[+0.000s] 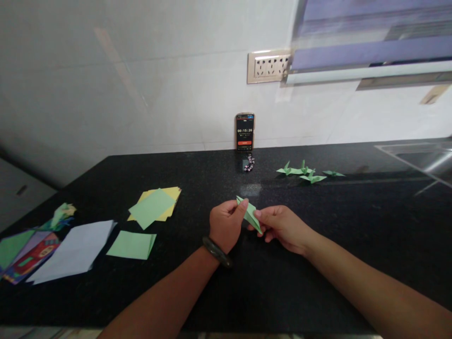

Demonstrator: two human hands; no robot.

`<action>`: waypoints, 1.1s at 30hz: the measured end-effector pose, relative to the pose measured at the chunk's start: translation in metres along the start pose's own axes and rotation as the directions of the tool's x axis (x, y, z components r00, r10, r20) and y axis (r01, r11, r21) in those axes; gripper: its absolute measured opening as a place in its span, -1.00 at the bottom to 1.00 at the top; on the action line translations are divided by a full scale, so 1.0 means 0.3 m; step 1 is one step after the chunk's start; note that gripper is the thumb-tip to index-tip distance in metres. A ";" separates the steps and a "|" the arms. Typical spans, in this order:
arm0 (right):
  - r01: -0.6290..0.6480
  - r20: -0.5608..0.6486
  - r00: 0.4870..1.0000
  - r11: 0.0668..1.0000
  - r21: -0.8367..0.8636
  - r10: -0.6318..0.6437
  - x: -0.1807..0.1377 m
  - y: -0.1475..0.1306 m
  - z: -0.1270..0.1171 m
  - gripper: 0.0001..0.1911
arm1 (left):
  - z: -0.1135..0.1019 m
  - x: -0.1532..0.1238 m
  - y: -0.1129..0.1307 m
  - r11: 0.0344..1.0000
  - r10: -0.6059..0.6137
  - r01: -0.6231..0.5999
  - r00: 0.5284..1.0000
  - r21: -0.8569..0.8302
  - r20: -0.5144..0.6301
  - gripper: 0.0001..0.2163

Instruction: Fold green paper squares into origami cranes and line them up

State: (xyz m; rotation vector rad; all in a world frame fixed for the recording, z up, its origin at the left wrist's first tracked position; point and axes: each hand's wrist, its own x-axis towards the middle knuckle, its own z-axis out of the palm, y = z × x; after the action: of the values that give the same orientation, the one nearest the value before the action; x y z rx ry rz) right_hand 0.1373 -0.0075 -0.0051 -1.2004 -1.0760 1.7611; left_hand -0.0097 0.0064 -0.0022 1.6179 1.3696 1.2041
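Note:
Both my hands hold a small folded piece of light green paper [250,213] just above the black countertop [318,263]. My left hand [225,225], with a dark bangle on its wrist, pinches the paper's upper tip between thumb and fingers. My right hand [280,226] pinches its lower end. The paper is folded into a narrow pointed shape, tilted from upper left to lower right.
Several finished green origami figures [306,172] lie at the back right. A phone [245,131] showing a timer leans on the wall, a small beaded item [249,163] before it. Green and yellow sheets [154,206], a green sheet [132,245], white paper [76,250] and coloured papers [26,252] lie left. A sink [427,157] sits far right.

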 end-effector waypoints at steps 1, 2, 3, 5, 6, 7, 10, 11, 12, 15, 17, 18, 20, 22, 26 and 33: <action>0.023 -0.017 1.000 0.999 -0.029 -0.023 0.000 0.000 0.003 -0.68 | 0.000 0.000 0.001 1.000 -0.004 0.004 1.000 -0.002 -0.001 -0.68; 0.042 -0.031 0.999 0.998 -0.055 -0.044 -0.001 -0.001 0.005 -0.67 | -0.001 0.000 0.002 1.000 -0.008 0.008 1.000 -0.008 0.001 -0.68; 0.056 -0.042 0.997 0.995 -0.077 -0.059 -0.002 -0.002 0.008 -0.67 | -0.001 0.000 0.004 1.000 -0.016 0.016 1.000 -0.018 0.003 -0.68; 0.076 -0.063 0.994 0.990 -0.121 -0.084 -0.003 -0.006 0.011 -0.68 | 0.000 0.000 0.006 0.998 -0.041 0.042 0.999 -0.038 0.008 -0.68; 0.082 -0.073 0.993 0.986 -0.143 -0.093 -0.004 -0.007 0.011 -0.68 | 0.000 0.000 0.007 0.997 -0.055 0.056 0.998 -0.050 0.013 -0.68; 0.085 -0.081 0.992 0.983 -0.163 -0.099 -0.004 -0.008 0.010 -0.68 | 0.001 0.000 0.007 0.996 -0.067 0.068 0.998 -0.064 0.017 -0.68; 0.092 -0.090 0.990 0.975 -0.201 -0.112 -0.003 -0.009 0.007 -0.69 | 0.002 0.000 0.007 0.993 -0.082 0.084 0.996 -0.086 0.026 -0.68; 0.092 -0.091 0.989 0.974 -0.205 -0.113 -0.001 -0.009 0.006 -0.70 | 0.002 0.000 0.006 0.993 -0.082 0.084 0.996 -0.084 0.027 -0.68; 0.090 -0.094 0.989 0.975 -0.205 -0.111 0.000 -0.008 0.005 -0.71 | 0.003 0.000 0.005 0.994 -0.080 0.081 0.997 -0.078 0.024 -0.68; 0.063 -0.086 0.993 0.982 -0.179 -0.079 0.001 -0.009 0.006 -0.73 | 0.002 0.000 0.000 0.996 -0.065 0.066 0.998 -0.054 0.014 -0.66; 0.032 -0.062 0.997 0.988 -0.150 -0.041 -0.001 -0.011 0.008 -0.73 | 0.003 0.001 -0.002 0.998 -0.049 0.049 0.999 -0.040 0.008 -0.66; 0.016 -0.050 0.998 0.990 -0.140 -0.023 -0.002 -0.012 0.009 -0.73 | 0.003 0.000 -0.003 0.999 -0.041 0.041 0.999 -0.032 0.006 -0.66; -0.003 -0.037 0.999 0.992 -0.130 -0.002 -0.004 -0.013 0.010 -0.73 | 0.004 0.000 -0.003 0.999 -0.032 0.032 0.999 -0.024 0.008 -0.66; -0.008 -0.038 0.999 0.992 -0.127 0.004 -0.005 -0.013 0.008 -0.74 | 0.004 -0.001 -0.003 0.999 -0.033 0.033 0.999 -0.021 0.009 -0.66; -0.008 -0.039 0.999 0.991 -0.134 0.003 -0.006 -0.013 0.001 -0.76 | 0.004 0.000 -0.005 0.999 -0.036 0.036 0.999 -0.014 -0.001 -0.66; 0.014 -0.043 0.999 0.971 -0.239 -0.025 -0.003 -0.022 -0.001 -0.77 | 0.002 0.011 -0.015 0.994 -0.071 0.077 0.994 -0.080 0.081 -0.69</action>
State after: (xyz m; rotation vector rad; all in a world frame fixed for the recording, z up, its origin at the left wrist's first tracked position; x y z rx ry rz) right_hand 0.1386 -0.0058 0.0011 -1.3618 -1.2959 1.6146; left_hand -0.0104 0.0106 -0.0059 1.5273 1.3018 1.1278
